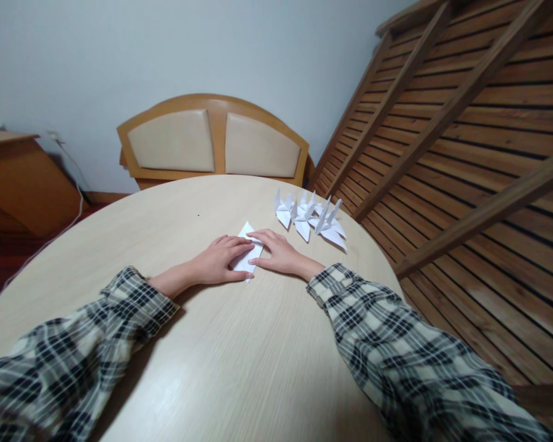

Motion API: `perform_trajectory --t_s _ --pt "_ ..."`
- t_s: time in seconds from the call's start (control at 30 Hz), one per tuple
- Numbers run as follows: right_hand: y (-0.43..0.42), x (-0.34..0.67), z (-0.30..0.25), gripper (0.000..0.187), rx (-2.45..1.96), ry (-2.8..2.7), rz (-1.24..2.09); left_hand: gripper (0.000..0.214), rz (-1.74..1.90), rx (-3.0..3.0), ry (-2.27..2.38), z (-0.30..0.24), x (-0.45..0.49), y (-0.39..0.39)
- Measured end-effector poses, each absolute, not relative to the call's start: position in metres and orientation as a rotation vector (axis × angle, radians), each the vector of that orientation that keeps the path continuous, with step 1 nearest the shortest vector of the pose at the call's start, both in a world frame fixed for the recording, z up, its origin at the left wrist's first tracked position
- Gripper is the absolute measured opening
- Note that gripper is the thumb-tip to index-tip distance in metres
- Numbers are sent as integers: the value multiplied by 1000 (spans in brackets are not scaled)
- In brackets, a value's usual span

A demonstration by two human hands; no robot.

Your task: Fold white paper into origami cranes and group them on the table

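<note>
I see the left hand (pixel 216 261) and right hand (pixel 279 253), both loosely spread, touching a folded white paper (pixel 243 261) on the desk (pixel 221 344), near paper cranes (pixel 302 212). I judge this a creasing step; the next move calls for aligned edges, steady pressure.

Two hands (pixel 219 260) (pixel 279 253), one folded paper (pixel 245 260), three-plus cranes (pixel 303 221), one table (pixel 230 344).

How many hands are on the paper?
2: left hand on the paper from the left, right hand from the right. No other hands show.
</note>
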State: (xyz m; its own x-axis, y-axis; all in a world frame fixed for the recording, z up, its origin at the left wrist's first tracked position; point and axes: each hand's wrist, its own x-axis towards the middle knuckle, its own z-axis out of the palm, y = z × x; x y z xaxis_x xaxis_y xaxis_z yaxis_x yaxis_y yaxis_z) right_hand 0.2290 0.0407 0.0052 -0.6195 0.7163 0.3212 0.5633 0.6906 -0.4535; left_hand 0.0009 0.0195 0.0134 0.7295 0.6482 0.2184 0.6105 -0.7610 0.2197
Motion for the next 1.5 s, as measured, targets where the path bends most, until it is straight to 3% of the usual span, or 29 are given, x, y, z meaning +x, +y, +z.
perform_trajectory --t_s 0.33,0.6,1.27,1.5 --pt "39 228 9 87 -1000 -2538 423 79 432 2807 1022 10 0 21" --pt "40 227 5 93 -986 -2538 410 90 397 2826 1031 9 0 23" --pt "46 230 -3 50 -945 -2489 367 87 406 2826 1027 9 0 22" --pt "53 230 -12 48 -994 -2388 351 89 389 2809 1053 9 0 22"
